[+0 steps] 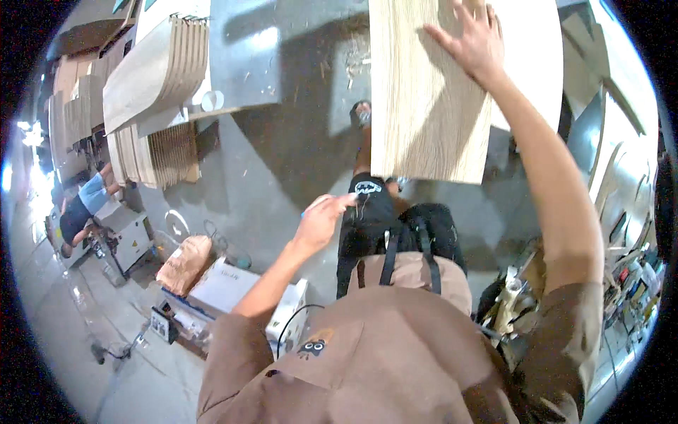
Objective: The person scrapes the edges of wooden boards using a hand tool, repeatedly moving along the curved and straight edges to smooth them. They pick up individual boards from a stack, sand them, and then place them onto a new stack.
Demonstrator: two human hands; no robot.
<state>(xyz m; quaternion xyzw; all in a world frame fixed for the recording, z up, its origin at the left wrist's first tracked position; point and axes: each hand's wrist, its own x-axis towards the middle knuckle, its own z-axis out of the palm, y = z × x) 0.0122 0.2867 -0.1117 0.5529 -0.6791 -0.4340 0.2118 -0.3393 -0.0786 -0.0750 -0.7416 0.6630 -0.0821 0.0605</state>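
Note:
My right hand point(479, 46) lies on a light wood-grain board point(427, 106), fingers spread and thumb stretched out to the left. The fingertips reach the top edge of the view. Under the board, a white sheet point(531, 63) shows along its right side. My left hand point(321, 222) is held in front of my body, left of the board and apart from it. Its fingers are closed in a pinch. A small blue bit shows at the hand's left side, too small to name.
Stacks of curved wood panels point(159, 78) stand at the far left beside a grey-blue surface point(244, 53). A brown paper bag point(187, 263) and a white box point(229, 286) sit at lower left. Another person point(81, 212) works at far left. Mixed clutter point(635, 283) lies at right.

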